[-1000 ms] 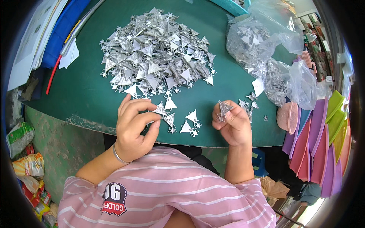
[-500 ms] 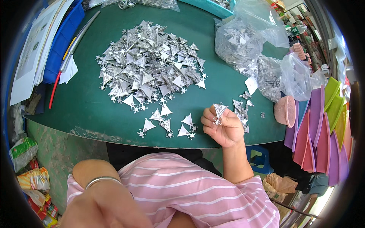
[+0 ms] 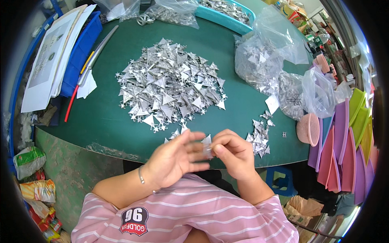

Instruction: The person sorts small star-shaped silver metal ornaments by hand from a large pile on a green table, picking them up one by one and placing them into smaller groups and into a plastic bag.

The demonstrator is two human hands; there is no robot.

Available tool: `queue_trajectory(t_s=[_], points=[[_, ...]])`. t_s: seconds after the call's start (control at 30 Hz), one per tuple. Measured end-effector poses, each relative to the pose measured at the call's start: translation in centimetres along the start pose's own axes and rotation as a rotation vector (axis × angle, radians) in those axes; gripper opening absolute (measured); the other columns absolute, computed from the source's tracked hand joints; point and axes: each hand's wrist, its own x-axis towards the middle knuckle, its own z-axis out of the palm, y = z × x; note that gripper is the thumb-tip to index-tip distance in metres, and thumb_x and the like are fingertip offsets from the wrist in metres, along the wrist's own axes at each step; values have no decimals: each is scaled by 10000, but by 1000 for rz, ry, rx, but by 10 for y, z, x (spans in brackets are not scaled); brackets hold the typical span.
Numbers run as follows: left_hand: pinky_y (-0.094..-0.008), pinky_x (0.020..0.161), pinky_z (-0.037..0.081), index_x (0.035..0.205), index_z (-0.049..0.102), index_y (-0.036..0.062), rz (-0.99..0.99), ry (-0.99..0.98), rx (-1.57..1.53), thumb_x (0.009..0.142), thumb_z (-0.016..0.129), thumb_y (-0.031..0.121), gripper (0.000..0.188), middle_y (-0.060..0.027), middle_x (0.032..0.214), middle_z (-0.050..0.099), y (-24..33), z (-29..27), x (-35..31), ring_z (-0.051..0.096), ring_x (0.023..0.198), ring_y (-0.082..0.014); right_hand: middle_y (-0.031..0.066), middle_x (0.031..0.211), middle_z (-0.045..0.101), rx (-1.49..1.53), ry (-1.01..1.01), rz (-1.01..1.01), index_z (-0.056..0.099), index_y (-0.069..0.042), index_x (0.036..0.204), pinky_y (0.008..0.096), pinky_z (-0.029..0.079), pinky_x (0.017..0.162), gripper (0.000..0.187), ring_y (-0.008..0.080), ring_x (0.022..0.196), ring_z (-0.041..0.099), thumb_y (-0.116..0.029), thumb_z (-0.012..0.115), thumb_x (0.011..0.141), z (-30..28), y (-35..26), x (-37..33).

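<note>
Silver metal piece, blurred, sits pinched in my right hand near the desk's front edge, a slim hold, probably leaving most of it free; my left hand spreads alongside, seemingly gripping nothing.

Wide view from the left of two head-worn fisheye cameras, facing steeply down over a striped shirt, left hand and right hand close below by the near edge of the green table, straight lines bowing outward.
</note>
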Motion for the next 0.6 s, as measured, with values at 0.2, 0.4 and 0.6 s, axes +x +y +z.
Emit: queue_trajectory(t_s=[0.2, 0.4, 0.6], points=[[-260, 538, 350, 938, 566, 41, -83, -41, -72, 1003, 434, 295, 293, -49, 821, 522, -1, -18, 1, 457, 649, -129, 145, 982, 597, -1051, 177, -330, 641, 12, 926, 379, 499, 721, 139, 346, 825, 603, 7, 660, 788, -25, 27, 60], [-276, 590, 384, 967, 557, 37, -17, -28, -111, 1009, 423, 290, 289, -46, 828, 518, -6, -35, -3, 483, 697, -138, 165, 950, 598, -869, 38, -71, 633, 16, 943, 392, 498, 753, 148, 352, 824, 604, 23, 642, 796, -41, 16, 49], [-315, 666, 412, 1015, 541, 41, 85, -281, -173, 1030, 361, 340, 349, -80, 898, 521, -17, -53, 1, 492, 747, -162, 144, 891, 599, -935, -4, -152, 635, 4, 926, 384, 506, 709, 163, 348, 826, 603, 79, 591, 788, -56, 11, 49]])
